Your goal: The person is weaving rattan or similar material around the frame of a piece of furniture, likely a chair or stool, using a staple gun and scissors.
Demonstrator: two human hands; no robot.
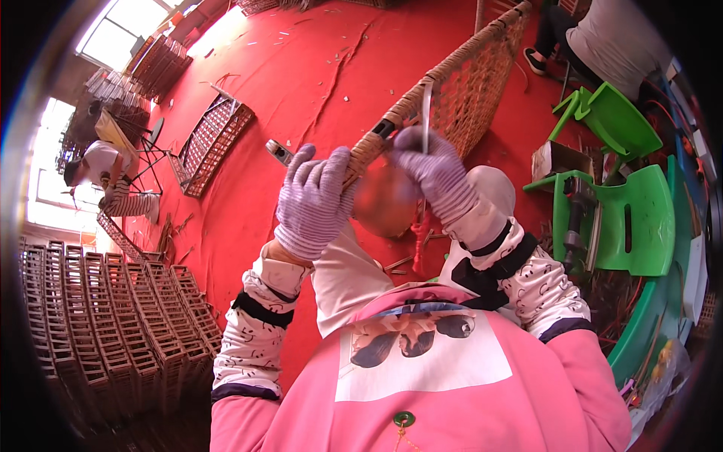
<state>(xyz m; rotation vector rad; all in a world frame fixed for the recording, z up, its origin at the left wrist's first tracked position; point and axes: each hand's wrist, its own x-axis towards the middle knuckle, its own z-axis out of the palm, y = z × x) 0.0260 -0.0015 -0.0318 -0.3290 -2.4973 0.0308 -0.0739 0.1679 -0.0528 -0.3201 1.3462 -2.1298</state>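
A woven rattan panel (474, 98) with a strip-wrapped edge slants from the far right down to my hands. A short dark length (385, 128) of its frame shows bare between the wrappings. My left hand (315, 202), in a purple striped glove, is closed round the wrapped edge. Just beyond its fingers is a grey metal piece (279, 151) with a hole. My right hand (440, 169), gloved alike, is closed beside the panel's edge, its fingers partly blurred. A pale flat strip (427, 113) rises from it. Between my hands, a round orange-brown thing (385, 202) is blurred.
Green plastic chairs (640, 218) stand at right, one bearing a power drill (578, 218). Stacked woven frames (113, 316) fill the left. Another woven panel (215, 139) lies on the red floor (301, 68). One person (109, 166) sits far left, another (621, 38) far right.
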